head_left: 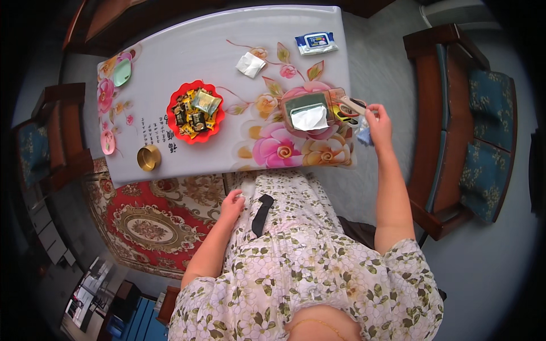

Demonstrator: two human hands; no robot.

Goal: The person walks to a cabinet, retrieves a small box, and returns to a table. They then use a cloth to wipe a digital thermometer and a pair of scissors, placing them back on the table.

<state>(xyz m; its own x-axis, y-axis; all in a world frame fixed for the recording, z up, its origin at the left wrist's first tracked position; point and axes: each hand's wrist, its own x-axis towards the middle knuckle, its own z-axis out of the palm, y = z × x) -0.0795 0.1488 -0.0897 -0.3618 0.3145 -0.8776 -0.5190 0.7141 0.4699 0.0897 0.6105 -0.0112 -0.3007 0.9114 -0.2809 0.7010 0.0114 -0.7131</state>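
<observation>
My right hand is closed on one end of a slim beige object at the table's right edge; its kind is unclear. The object's other end reaches over the side compartment of a tissue box, where dark and yellow small items show. A white tissue sticks out of the box's green top. Just below my right hand is a pale blue crumpled thing. Beside my lap hangs my left hand, fingers loosely bent, with nothing visible in them. A black strip lies on my flowered dress.
On the table are a red bowl of wrapped sweets, a gold round tin, a folded white tissue, a wipes pack, a green dish and a pink dish. A wooden sofa stands right.
</observation>
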